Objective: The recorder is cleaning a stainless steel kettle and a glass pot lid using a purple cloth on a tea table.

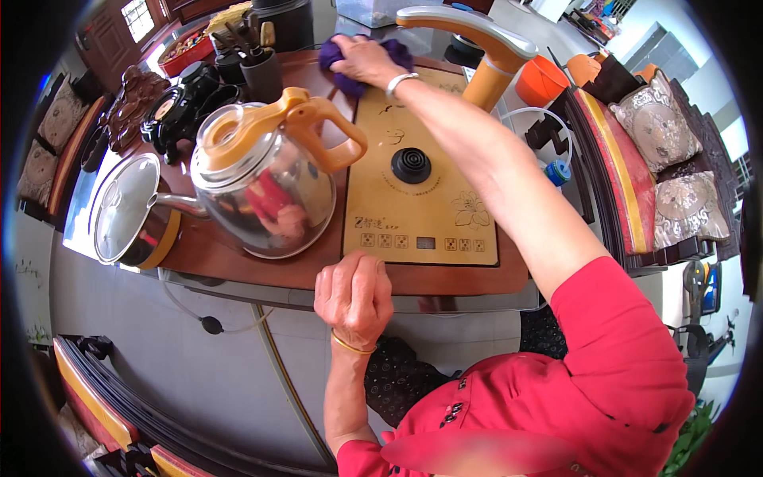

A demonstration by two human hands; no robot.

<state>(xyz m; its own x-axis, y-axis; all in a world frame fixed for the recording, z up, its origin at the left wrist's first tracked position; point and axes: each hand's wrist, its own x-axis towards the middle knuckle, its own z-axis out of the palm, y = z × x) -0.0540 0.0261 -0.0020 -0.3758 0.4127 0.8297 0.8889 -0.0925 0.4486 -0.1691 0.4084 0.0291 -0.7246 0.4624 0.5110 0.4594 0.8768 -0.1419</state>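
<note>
At the far side of the wooden tea tray [298, 271], my right hand [365, 59] presses on a bunched purple cloth [399, 53]. My right arm stretches across a gold electric kettle base [375, 197] with a round black connector [411, 165] in its middle. Curled at the near edge of the tray is my left hand [354, 298]; nothing shows in its fingers. To the left of the base stands a glass kettle [262, 203] with an orange handle and lid. Its metal spout points at a glass pot [134, 211] lying tilted at the tray's left end.
Black teaware [179, 113], a brown carved ornament [134, 107] and a dark holder of tea tools [262, 74] crowd the far left. An orange-and-silver water dispenser [486, 53] rises at the far right. An orange bucket [539, 80] and a cushioned wooden bench [620, 167] lie beyond.
</note>
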